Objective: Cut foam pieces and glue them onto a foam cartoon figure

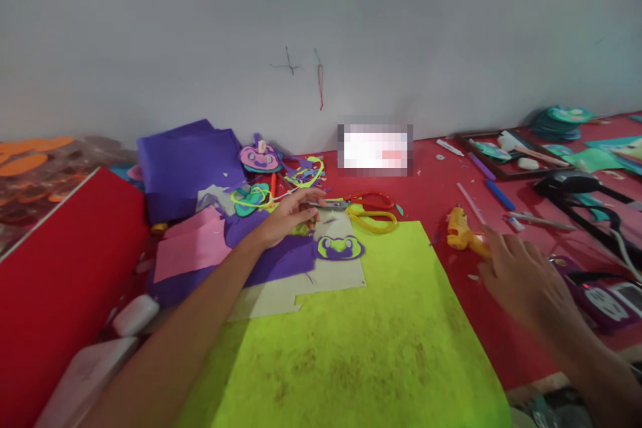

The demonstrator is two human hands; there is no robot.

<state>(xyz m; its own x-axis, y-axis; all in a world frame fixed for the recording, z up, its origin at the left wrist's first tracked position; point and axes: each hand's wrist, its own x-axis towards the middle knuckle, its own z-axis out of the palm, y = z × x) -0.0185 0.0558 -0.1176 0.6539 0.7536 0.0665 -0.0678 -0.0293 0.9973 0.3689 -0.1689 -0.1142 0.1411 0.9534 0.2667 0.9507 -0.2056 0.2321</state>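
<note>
My left hand (291,215) hovers over purple felt (281,261), its fingers loosely spread and bent near the blades of the scissors (371,214), which have red and yellow handles. I see nothing held in it. Below and right of it, a small purple and lime felt face piece (339,248) lies on a white felt sheet (346,275). On the right, my right hand (521,274) has its fingers at the handle of a yellow glue gun (459,230), closed around it. The glue gun's nozzle points toward the wall.
A large lime felt sheet (381,348) covers the front of the red table (421,180). Pink felt (190,247), a pink face piece (261,158) and scraps lie left. A brown tray (481,157), blue pen (499,194) and purple pouch (596,297) are right. A red panel (65,274) stands left.
</note>
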